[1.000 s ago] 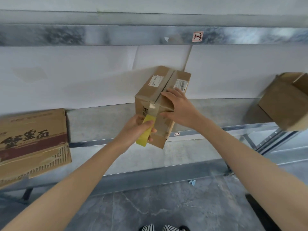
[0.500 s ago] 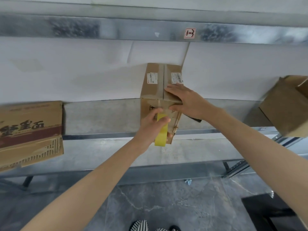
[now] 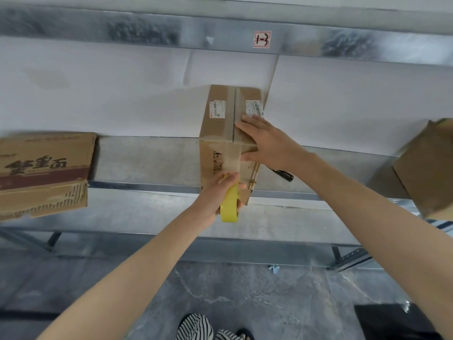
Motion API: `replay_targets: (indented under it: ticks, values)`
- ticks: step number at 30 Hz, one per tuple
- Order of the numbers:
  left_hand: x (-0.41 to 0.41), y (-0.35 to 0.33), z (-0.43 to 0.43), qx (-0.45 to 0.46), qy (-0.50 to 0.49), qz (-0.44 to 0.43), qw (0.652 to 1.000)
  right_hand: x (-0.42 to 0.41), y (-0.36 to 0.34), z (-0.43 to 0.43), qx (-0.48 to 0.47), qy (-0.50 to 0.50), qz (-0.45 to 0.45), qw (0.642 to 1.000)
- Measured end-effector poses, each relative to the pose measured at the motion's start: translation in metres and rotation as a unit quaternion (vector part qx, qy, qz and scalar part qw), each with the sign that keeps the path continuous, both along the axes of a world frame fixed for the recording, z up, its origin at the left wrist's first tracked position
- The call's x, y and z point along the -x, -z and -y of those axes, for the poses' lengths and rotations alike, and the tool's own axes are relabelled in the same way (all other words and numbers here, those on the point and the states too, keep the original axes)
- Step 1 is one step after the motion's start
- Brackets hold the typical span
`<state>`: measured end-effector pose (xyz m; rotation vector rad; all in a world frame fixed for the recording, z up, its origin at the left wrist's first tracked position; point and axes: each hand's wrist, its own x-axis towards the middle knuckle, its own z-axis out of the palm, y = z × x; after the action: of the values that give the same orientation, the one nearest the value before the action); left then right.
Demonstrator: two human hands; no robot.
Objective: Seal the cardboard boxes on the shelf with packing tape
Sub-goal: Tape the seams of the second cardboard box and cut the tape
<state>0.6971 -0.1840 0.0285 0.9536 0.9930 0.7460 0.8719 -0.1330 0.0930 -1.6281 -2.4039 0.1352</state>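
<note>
A small brown cardboard box [image 3: 218,123] with two white labels stands on the metal shelf [image 3: 147,158], its top flaps closed along a centre seam. My right hand [image 3: 264,141] lies flat on the box's top right, thumb over the front edge. My left hand [image 3: 220,192] grips a yellow roll of packing tape [image 3: 230,207] low in front of the box. A clear strip of tape [image 3: 231,158] runs from the roll up the box's front face to the top seam.
A printed carton [image 3: 44,173] with a torn front sits at the shelf's left. Another brown box [image 3: 426,168] stands at the right edge. A dark-handled tool [image 3: 282,173] lies on the shelf behind my right wrist. A lower shelf [image 3: 147,217] and grey floor lie below.
The box has been turned square to me. My left hand has drawn the yellow roll down the front face, lengthening the tape strip. My right hand stays on top.
</note>
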Motion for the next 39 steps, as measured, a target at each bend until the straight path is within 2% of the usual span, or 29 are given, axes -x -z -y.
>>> replay_targets:
  ticks: [6, 13, 16, 24, 29, 32, 36, 39]
  values:
    - [-0.020, 0.006, -0.005, -0.038, -0.066, -0.011, 0.997, -0.012, 0.003, -0.008, 0.005, -0.022, -0.021, 1.000]
    - [-0.038, 0.011, -0.003, -0.053, -0.100, -0.028, 0.993, -0.045, 0.032, 0.002, -0.059, 0.019, -0.076, 0.995]
    - [-0.045, 0.018, 0.000, -0.067, -0.111, -0.052, 0.990, -0.069, 0.052, 0.009, -0.040, 0.047, -0.084, 0.995]
    - [-0.057, 0.034, 0.002, -0.043, -0.134, -0.038, 0.989, -0.107, 0.105, 0.007, 0.025, 0.107, -0.093, 0.990]
    - [-0.056, 0.037, 0.002, -0.054, -0.118, -0.047, 0.990, -0.111, 0.136, -0.008, 0.116, 0.189, -0.073, 0.972]
    - [-0.055, 0.037, 0.003, -0.052, -0.113, -0.057, 0.991, -0.107, 0.152, -0.014, 0.126, 0.228, -0.081, 0.962]
    - [-0.053, 0.036, 0.005, -0.055, -0.106, -0.062, 0.991, -0.102, 0.164, -0.021, 0.117, 0.290, -0.043, 0.949]
    - [-0.051, 0.036, 0.006, -0.041, -0.103, -0.059, 0.992, -0.099, 0.165, -0.023, 0.118, 0.323, -0.064, 0.937]
